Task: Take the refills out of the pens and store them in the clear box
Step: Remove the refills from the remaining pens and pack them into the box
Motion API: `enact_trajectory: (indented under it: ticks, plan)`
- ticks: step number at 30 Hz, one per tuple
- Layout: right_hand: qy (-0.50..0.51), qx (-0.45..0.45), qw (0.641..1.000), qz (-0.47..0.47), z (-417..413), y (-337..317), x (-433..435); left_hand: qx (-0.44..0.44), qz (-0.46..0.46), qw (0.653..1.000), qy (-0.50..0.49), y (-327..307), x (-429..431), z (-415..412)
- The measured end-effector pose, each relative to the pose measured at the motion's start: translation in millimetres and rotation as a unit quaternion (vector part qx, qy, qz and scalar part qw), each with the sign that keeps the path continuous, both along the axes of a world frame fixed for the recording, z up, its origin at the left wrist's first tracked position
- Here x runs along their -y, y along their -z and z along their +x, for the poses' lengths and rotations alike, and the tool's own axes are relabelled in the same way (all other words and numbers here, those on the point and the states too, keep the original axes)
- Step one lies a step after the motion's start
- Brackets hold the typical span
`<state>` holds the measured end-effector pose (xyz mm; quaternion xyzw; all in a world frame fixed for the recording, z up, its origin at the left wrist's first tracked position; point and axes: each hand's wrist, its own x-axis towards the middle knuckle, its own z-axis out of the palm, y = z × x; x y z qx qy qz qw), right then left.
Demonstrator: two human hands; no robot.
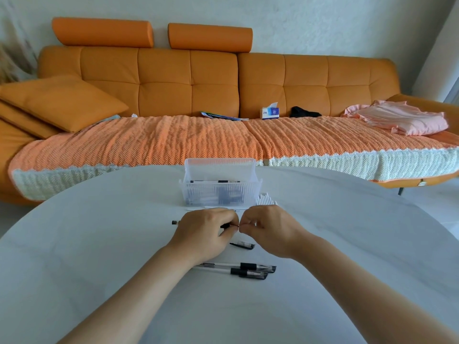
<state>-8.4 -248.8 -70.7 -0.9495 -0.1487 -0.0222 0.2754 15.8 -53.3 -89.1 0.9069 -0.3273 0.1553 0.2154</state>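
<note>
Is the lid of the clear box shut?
No, the lid stands up behind the clear box, so the top is open.

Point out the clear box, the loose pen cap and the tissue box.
clear box [221, 193]: head view, its ribbed front wall.
pen cap [244, 245]: head view, the middle of its clear body.
tissue box [271, 113]: head view, its blue front face.

there were one clear box [250, 192], one uncapped pen [175, 222], two capped pens [248, 266], one loose cap [244, 245] and two orange bolsters [101, 32].
</note>
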Motion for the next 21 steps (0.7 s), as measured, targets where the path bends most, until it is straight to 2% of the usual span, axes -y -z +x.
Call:
enact_trajectory:
  ticks: [6, 13, 17, 19, 21]
  plan:
    - [0.021, -0.057, 0.995, 0.079, -1.8, -2.9, 8.4, 0.044, -0.015, 0.999, 0.015, -5.8, 8.5, -1.3]
    - [0.037, 0.067, 0.997, 0.008, -9.5, -0.3, 35.8, -0.099, -0.015, 0.995, -0.007, -11.6, 35.9, -6.0]
    - [0.025, 0.104, 0.993, -0.039, -18.0, -3.9, 51.1, -0.181, -0.028, 0.983, -0.017, -10.0, 52.6, -7.0]
    - [0.046, 0.102, 0.993, -0.038, -19.4, -4.5, 60.3, -0.183, -0.028, 0.983, -0.019, -8.9, 57.4, -6.5]
    - [0.081, 0.081, 0.993, -0.031, -20.3, -6.4, 71.5, -0.136, -0.005, 0.990, -0.023, -8.5, 59.8, -5.9]
